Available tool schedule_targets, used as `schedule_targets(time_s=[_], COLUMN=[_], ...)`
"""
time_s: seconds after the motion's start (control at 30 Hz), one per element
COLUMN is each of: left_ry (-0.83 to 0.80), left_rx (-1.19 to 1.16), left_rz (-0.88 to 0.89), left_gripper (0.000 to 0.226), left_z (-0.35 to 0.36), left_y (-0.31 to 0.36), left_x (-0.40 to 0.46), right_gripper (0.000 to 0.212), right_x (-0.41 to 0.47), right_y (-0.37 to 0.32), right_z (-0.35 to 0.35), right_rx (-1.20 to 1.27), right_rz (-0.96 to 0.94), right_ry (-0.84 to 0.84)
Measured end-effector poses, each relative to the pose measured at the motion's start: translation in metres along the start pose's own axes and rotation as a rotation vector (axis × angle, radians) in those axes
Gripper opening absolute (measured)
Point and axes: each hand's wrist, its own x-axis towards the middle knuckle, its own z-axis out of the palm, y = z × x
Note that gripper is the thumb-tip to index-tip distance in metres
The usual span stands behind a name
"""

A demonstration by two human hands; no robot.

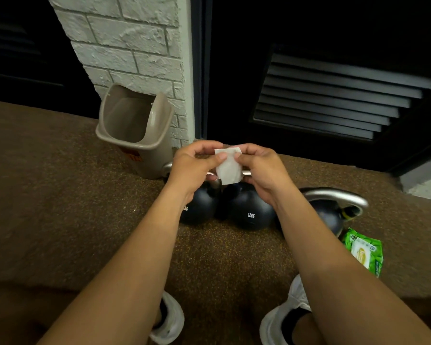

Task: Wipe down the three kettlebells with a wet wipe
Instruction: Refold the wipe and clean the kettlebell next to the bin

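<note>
The person is crouching over the speckled brown floor (60, 195), holding a folded white wet wipe (229, 169) up between both hands. The left hand (193, 168) is pinching the wipe's left edge with curled fingers (204, 146) and thumb; the right hand (263, 168) is gripping the right edge the same way. The wipe is hanging in the air above the weights, not touching any of them.

Below the hands, three black kettlebells are sitting in a row on the floor: the left kettlebell (199, 207), the middle kettlebell (249, 212) marked 12KG just beside it, and the right kettlebell (331, 215) with its steel handle arching over, partly hidden by the right forearm. A green pack of wipes (363, 250) is lying near the right one, and a beige bin (135, 128) is standing open against the white brick pillar (135, 46).

To my eye this is the preparing step: the wipe looks like it is being unfolded or arranged, and no wiping is under way. The next move is calling for the cloth to be opened flat, then brought down onto one kettlebell, likely freeing one hand to steady the handle.
</note>
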Motion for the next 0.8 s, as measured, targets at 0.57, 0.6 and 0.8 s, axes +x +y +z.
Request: schedule_targets(time_s=[0.57,0.6,0.8], left_ry=[0.119,0.195,0.484], left_rx=[0.279,0.264,0.171], left_rz=[0.011,-0.026,-0.268], left_gripper=[0.024,0.02,0.028], left_z=[-0.067,-0.076,-0.108], left_y=[-0.001,-0.012,-0.086], left_x=[0.056,0.057,0.042], right_gripper=[0.013,0.012,0.024], right_x=[0.074,0.073,0.057], right_y=[-0.016,-0.011,0.063], right_z=[0.024,0.026,0.057], right_rx=[-0.623,-0.712,-0.964], right_rz=[-0.244,-0.266,-0.168], right_ry=[0.216,0.251,0.005])
